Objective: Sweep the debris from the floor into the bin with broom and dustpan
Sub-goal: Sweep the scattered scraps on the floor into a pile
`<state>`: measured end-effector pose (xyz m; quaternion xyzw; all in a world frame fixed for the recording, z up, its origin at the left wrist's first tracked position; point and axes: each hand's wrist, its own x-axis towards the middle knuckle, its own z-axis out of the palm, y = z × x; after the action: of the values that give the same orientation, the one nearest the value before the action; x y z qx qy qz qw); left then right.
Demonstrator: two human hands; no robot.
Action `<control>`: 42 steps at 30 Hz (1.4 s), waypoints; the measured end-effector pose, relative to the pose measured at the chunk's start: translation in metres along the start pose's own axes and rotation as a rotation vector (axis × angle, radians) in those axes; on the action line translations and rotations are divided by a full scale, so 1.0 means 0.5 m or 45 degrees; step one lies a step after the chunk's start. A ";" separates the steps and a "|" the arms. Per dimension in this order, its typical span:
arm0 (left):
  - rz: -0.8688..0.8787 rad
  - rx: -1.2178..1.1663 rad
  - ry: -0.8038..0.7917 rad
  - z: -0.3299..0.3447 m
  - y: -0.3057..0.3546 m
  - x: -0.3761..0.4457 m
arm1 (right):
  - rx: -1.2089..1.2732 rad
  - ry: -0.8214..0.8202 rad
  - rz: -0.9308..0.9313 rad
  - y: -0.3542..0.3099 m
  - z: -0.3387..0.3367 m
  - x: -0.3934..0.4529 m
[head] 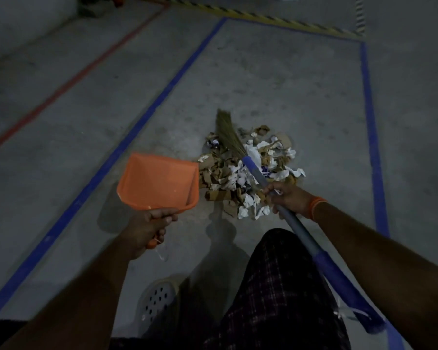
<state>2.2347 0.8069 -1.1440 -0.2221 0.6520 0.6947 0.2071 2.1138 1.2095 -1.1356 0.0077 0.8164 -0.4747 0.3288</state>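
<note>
Head view, looking down at a grey concrete floor point(276, 79). Dim light.

Our left hand point(151, 223) is curled round the handle of an orange dustpan point(159, 181). The pan sits at centre-left with its open mouth turned right, its right edge just beside the left margin of the debris pile point(248, 173). We cannot tell whether the pan rests on the floor or hangs slightly above it; a shadow lies under its near side.

Our right hand point(287, 198) grips the grey shaft of the broom point(253, 168), an orange band point(316, 207) on the wrist. The shaft runs from near right, where a blue grip covers it, up and to the left across the pile. The straw bristles point(225, 132) reach to the pile's far left edge, fanned out past it.

The pile is a compact heap of torn brown cardboard and crumpled white paper, centre of the scene, just beyond both hands.

Blue tape lines point(147, 112) frame the patch of floor holding the pile; a red line point(68, 82) runs further left. A yellow-and-black striped strip point(276, 20) crosses the far edge.

Near bottom: a plaid trouser leg point(276, 286) and a pale perforated shoe point(157, 299).
</note>
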 end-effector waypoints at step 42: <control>0.066 -0.037 0.070 0.053 -0.023 -0.019 | -0.462 0.257 0.112 -0.020 -0.019 0.095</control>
<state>2.2479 0.8342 -1.1466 -0.2271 0.6529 0.7028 0.1678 2.0683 1.1974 -1.1505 0.0316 0.9161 -0.3021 0.2619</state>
